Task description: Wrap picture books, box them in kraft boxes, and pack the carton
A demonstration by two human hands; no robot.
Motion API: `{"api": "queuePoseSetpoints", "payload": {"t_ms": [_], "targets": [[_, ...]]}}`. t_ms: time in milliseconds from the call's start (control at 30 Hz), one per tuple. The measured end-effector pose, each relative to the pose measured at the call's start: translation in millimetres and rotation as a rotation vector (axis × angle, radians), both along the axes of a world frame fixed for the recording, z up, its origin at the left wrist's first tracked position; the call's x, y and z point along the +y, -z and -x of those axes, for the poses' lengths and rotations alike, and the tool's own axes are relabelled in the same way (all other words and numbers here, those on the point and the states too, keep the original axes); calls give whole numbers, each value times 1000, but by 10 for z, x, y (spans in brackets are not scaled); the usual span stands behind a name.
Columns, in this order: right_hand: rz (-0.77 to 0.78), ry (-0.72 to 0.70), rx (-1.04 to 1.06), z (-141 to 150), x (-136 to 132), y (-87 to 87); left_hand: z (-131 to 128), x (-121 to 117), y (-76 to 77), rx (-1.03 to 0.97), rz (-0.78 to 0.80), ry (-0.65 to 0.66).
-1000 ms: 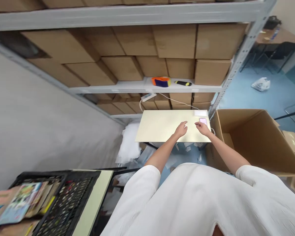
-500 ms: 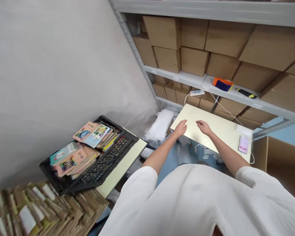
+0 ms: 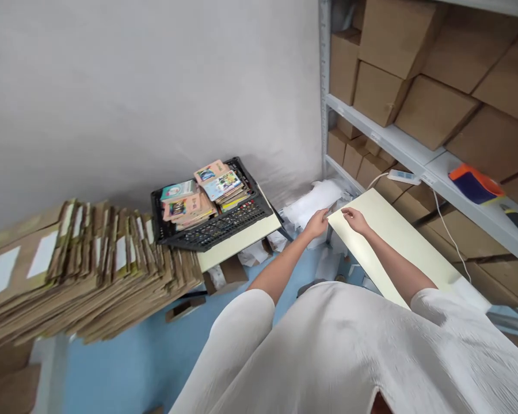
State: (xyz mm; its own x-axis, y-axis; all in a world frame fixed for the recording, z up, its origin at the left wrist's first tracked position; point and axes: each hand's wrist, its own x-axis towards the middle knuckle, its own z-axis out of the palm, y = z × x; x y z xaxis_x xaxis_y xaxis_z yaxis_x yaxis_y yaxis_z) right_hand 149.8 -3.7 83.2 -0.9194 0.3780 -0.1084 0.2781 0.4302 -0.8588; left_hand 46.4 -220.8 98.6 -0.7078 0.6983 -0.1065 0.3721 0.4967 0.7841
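My left hand (image 3: pixel 316 224) is held out in front of me, near the left corner of a pale cream tabletop (image 3: pixel 380 230). Nothing shows in its loosely bent fingers. A short gap to the right, my right hand (image 3: pixel 356 221) hovers over that same corner, fingers curved and apart, also holding nothing. Off to the left, a black plastic crate (image 3: pixel 224 221) sits tilted on another cream board (image 3: pixel 237 244). Stacked booklets (image 3: pixel 190 208) with pink, teal and colourful covers fill it.
Flattened brown cartons (image 3: pixel 112 276) are piled at the left. Metal shelving (image 3: pixel 388 141) with cardboard boxes (image 3: pixel 431 109) rises on the right, holding an orange and purple item (image 3: pixel 475 184) and a power strip (image 3: pixel 403 176). White packing material (image 3: pixel 315 201) lies in the corner.
My view has swung left, so the cartons and crate sit further right in it, and the phone at the table's right end has left view. Both hands keep their empty, loosely curved pose.
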Motion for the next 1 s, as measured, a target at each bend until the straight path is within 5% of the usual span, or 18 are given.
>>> {"api": "queuePoseSetpoints", "payload": {"t_ms": [267,700,1000], "targets": [[35,-289,4,1058,-648,19,411,-830,-86,27,0,-287],[-87,-550,182,2887,-2428,-290,1720,-2593,-457,321,-27,-615],[-353,-664,324,3707,-3278,-474,2469,-3394,-507,349,164,-556]]}}
